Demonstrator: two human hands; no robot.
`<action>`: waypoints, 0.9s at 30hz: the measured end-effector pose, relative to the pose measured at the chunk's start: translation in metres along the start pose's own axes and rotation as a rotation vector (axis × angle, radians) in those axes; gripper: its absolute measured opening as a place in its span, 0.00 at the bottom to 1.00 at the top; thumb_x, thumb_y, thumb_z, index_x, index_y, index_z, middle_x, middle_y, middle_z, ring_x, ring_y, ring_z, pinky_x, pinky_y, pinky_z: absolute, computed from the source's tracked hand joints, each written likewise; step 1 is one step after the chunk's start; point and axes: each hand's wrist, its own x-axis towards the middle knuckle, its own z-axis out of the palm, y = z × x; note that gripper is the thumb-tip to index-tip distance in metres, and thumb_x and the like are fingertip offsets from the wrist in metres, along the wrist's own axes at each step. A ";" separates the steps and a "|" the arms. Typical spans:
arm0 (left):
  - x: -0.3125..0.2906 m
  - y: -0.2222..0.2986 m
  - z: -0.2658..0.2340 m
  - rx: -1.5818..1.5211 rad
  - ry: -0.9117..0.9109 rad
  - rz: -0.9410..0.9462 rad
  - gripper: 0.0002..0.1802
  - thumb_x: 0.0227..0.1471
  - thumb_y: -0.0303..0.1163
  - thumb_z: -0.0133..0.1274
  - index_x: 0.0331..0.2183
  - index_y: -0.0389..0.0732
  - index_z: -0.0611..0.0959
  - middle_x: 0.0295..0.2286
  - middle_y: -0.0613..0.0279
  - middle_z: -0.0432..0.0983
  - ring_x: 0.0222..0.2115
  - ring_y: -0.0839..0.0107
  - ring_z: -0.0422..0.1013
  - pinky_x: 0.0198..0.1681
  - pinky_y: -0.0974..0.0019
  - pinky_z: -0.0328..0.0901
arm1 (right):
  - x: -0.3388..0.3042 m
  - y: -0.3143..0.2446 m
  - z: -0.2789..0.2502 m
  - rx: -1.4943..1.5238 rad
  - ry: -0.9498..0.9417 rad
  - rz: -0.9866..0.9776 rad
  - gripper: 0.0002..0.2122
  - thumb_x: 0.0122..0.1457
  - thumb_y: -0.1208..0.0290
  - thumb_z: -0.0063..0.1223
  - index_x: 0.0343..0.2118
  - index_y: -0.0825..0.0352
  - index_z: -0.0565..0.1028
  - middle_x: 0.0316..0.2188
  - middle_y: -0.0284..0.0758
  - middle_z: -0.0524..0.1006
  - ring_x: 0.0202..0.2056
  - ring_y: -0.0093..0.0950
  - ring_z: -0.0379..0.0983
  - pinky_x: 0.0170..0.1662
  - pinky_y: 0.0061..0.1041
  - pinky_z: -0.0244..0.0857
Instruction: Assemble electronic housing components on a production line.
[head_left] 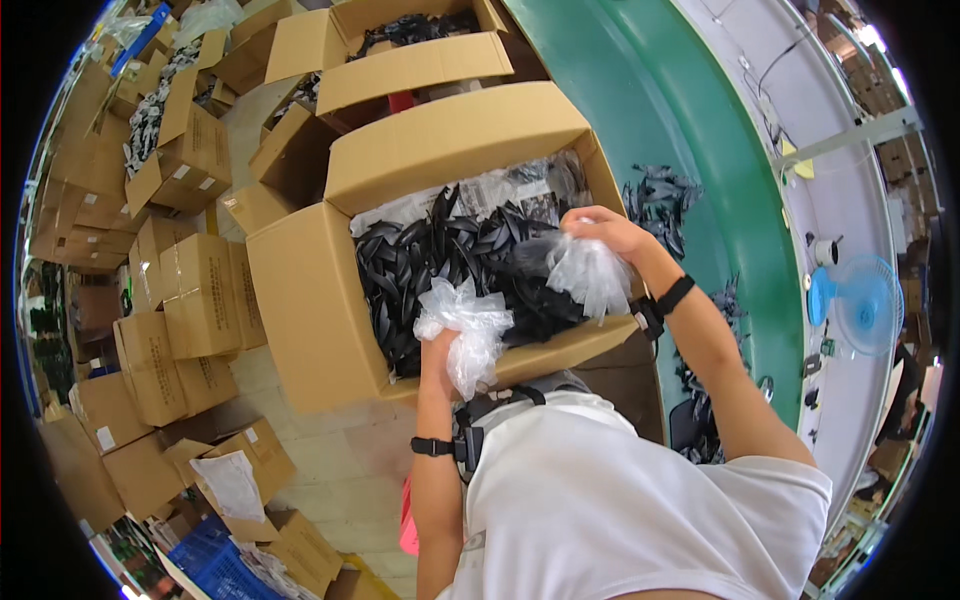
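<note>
A large open cardboard box [325, 290] stands in front of me, filled with curved, pointed black plastic pieces [410, 270]. Over its near side my left hand [440, 350] is closed on a bunch of crumpled clear plastic bags [465, 318], which hide most of its fingers. Toward the box's right side, my right hand [608, 232] grips a clear plastic bag [592, 275] that hangs down above the black pieces. Dark, blurred shapes show beside that bag; whether they lie inside it or behind it I cannot tell.
To the right runs a green-topped workbench [690, 100] with a pile of black pieces [660, 200] on it. A blue fan [865, 305] stands by the white wall. Another open box [410, 85] is beyond mine. Stacked cartons [205, 295] and a blue crate [215, 560] are at left.
</note>
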 end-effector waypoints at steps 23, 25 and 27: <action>-0.009 0.000 0.004 -0.005 0.044 0.075 0.25 0.42 0.29 0.55 0.46 0.38 0.72 0.36 0.56 0.73 0.32 0.63 0.73 0.33 0.61 0.70 | 0.035 0.041 -0.022 0.203 0.099 -0.122 0.07 0.54 0.69 0.55 0.25 0.67 0.75 0.24 0.26 0.74 0.27 0.16 0.66 0.34 0.17 0.60; -0.012 0.001 -0.001 -0.010 0.056 -0.024 0.25 0.42 0.29 0.55 0.46 0.38 0.72 0.36 0.56 0.73 0.32 0.63 0.73 0.34 0.60 0.70 | 0.039 0.049 -0.025 -0.191 0.173 -0.011 0.07 0.57 0.68 0.51 0.27 0.66 0.74 0.24 0.24 0.72 0.28 0.15 0.66 0.35 0.15 0.60; -0.008 0.006 0.011 0.004 0.064 0.018 0.25 0.42 0.28 0.56 0.46 0.38 0.72 0.36 0.56 0.73 0.33 0.62 0.73 0.34 0.60 0.70 | 0.038 0.046 -0.026 0.153 0.223 -0.094 0.09 0.58 0.66 0.49 0.28 0.65 0.74 0.23 0.22 0.70 0.29 0.13 0.64 0.35 0.15 0.58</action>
